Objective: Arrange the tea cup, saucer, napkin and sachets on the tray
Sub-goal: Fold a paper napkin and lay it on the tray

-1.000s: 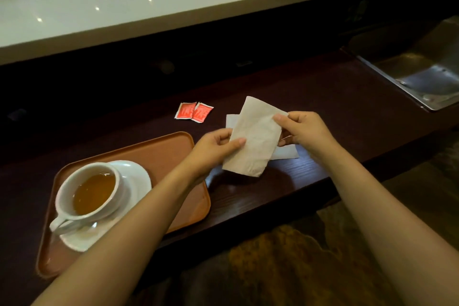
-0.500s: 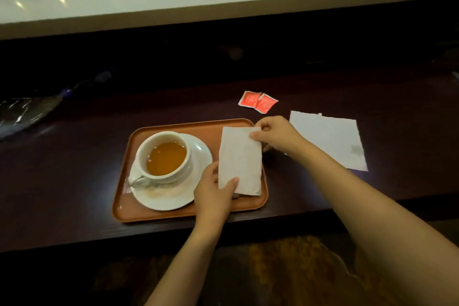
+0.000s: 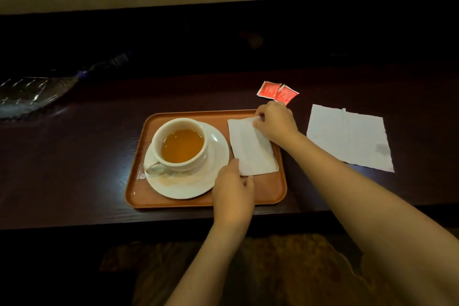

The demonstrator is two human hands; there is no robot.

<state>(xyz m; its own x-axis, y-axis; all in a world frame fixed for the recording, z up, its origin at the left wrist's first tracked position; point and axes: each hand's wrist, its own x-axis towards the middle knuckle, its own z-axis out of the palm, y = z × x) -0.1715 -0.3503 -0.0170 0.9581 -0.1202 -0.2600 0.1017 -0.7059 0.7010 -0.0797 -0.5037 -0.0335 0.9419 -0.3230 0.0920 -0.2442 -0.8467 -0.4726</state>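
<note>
Now I'm settling the folded napkin (image 3: 252, 148) flat on the tray (image 3: 173, 202), right of the saucer (image 3: 198, 186) and tea cup (image 3: 180, 144). My left hand (image 3: 232, 192) pinches its near corner in the fingers; my right hand (image 3: 275, 123) grips the far corner. To do it well, I'd square its edges to the tray rim and press lightly, clear of the saucer. It looks white, thin, creased. Two red sachets (image 3: 277, 91) wait on the worktop (image 3: 74, 156) beyond.

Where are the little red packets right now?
In the head view, the two red sachets lie side by side on the dark counter, just beyond the tray's far right corner, right behind the right hand.
</note>
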